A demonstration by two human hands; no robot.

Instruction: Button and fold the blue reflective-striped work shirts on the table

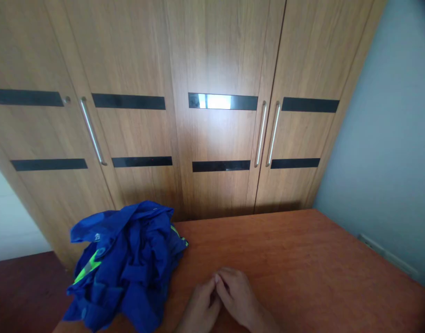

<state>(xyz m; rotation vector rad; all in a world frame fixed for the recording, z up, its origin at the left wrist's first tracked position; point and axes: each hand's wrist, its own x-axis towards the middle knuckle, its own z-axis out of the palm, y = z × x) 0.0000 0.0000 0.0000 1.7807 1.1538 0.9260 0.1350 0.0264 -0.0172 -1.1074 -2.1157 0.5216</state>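
My left hand [202, 305] and my right hand [237, 294] rest together at the front of the reddish-brown wooden table [285, 259]. Both are closed, with curled fingers meeting and the thumbs close to each other. Nothing shows in either hand, though the inner sides of the palms are hidden. To the left of my hands lies a crumpled blue work garment [139, 263] with yellow-green reflective strips. It is heaped on the table's left part, apart from my hands, and its folds hide its full shape.
A wooden wardrobe [219, 55] with dark inlaid bands and metal handles stands behind the table's far edge. On the right is a pale wall [382, 152] with a trunking strip [387, 254] low on it. Dark reddish floor [25, 286] shows at left.
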